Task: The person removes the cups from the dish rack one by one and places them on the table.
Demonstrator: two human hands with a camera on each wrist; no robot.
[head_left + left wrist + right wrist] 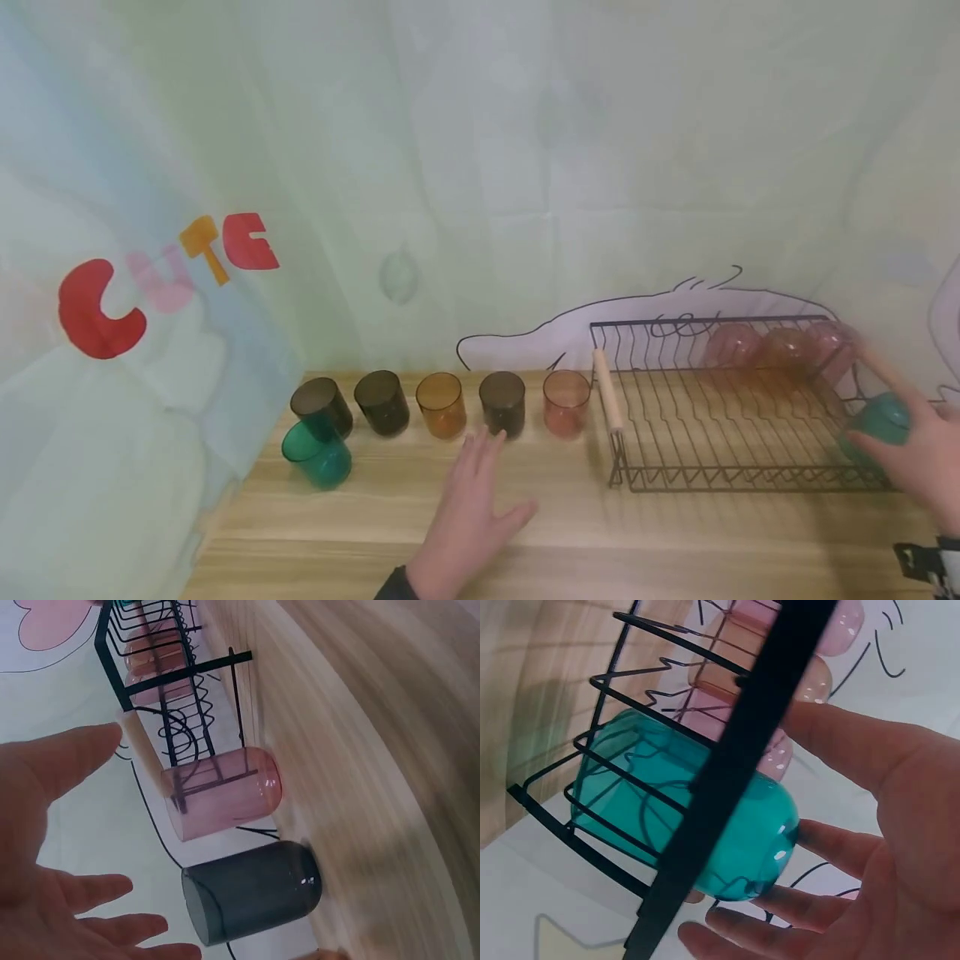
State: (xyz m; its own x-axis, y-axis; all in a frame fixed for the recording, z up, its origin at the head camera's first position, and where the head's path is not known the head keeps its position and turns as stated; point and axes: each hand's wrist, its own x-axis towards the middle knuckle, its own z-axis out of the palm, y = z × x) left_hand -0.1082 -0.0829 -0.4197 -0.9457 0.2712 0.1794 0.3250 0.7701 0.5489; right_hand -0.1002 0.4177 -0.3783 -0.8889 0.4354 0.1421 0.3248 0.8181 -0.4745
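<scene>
My left hand (467,521) is held with fingers spread in front of a dark cup (502,405), touching nothing that I can see. In the left wrist view, that dark cup (253,892) and a pink cup (225,793) stand beyond the fingers. At the rack's right end, my right hand (918,454) is around a teal cup (883,421) that sits upside down in the wire rack. The right wrist view shows the fingertips beside the base of the teal cup (742,832), with thumb and fingers apart; whether they touch it is unclear.
The black wire rack (720,470) has wooden handles and holds pink and amber cups (785,350) upside down along its back right. On the table (360,542), several upright cups form a row left of the rack, with another teal cup (322,458) at the left front.
</scene>
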